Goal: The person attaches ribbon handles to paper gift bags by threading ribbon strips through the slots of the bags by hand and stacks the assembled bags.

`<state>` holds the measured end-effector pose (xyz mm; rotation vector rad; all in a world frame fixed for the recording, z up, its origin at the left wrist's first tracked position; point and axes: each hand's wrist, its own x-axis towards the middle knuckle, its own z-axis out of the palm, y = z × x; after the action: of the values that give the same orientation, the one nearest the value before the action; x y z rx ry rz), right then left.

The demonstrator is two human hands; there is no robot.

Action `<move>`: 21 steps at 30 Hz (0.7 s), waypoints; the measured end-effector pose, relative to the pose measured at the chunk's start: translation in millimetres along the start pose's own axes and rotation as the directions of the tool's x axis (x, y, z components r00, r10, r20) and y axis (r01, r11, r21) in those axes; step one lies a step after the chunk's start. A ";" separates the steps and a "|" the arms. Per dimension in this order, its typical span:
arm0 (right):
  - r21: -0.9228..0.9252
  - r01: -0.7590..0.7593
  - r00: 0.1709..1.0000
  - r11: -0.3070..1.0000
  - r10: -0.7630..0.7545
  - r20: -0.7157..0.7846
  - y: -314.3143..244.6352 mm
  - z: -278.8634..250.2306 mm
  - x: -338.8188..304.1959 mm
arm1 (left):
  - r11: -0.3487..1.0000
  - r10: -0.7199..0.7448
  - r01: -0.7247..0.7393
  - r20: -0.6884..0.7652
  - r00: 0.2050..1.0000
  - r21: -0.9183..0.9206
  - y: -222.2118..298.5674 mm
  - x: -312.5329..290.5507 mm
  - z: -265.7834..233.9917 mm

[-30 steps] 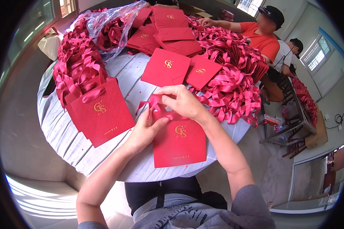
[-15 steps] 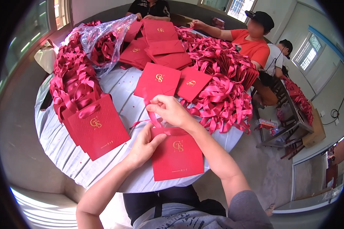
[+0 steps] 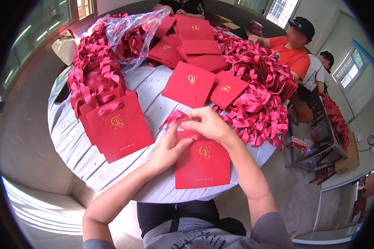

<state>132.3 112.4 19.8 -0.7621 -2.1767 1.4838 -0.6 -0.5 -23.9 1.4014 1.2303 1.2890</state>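
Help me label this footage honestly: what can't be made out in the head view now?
- Head view: the exact grip of the right hand on the ribbon; its fingers cover it and the ribbon is blurred.
- Head view: the inside of the red bag; its front panel hides it.
- Head view: the head of the far-side person; the top edge cuts it off.

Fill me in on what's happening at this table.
A person is working over a small red bag with both hands. The left hand grips its upper left corner, while the right hand has its fingers closed at the pink ribbon just above. To the left stands a row of ribboned bags; beyond lie flat red bags, with a heap of ribbons on the right. Someone in orange is across the table.
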 end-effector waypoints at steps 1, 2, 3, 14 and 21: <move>0.027 -0.036 0.999 0.999 0.037 -0.026 0.4 1.3 -1.6 | 1.000 0.002 -0.002 -0.001 1.000 0.022 2.6 0.1 -0.1; 0.025 -0.051 0.998 0.998 0.051 -0.022 -0.9 2.2 -2.3 | 0.999 -0.042 0.043 0.030 0.999 -0.030 4.5 -0.7 -2.3; 0.019 -0.064 0.998 0.998 0.064 -0.022 -3.0 1.2 -3.2 | 0.996 -0.044 0.046 0.034 0.998 -0.077 5.2 -0.6 -1.3; -0.486 0.155 0.627 0.860 -0.466 -0.625 -15.2 -42.3 -12.0 | 0.727 -0.243 0.205 0.034 0.969 -0.656 19.8 2.0 -11.8; -0.133 -0.252 0.931 0.959 0.203 -0.303 -8.0 -61.8 -21.2 | 0.761 -0.245 0.132 -0.093 0.965 -0.635 25.4 4.5 -18.5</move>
<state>183.9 141.0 49.0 -1.2448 -2.0620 1.2064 -16.1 -0.6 3.7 0.6741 0.8889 1.5101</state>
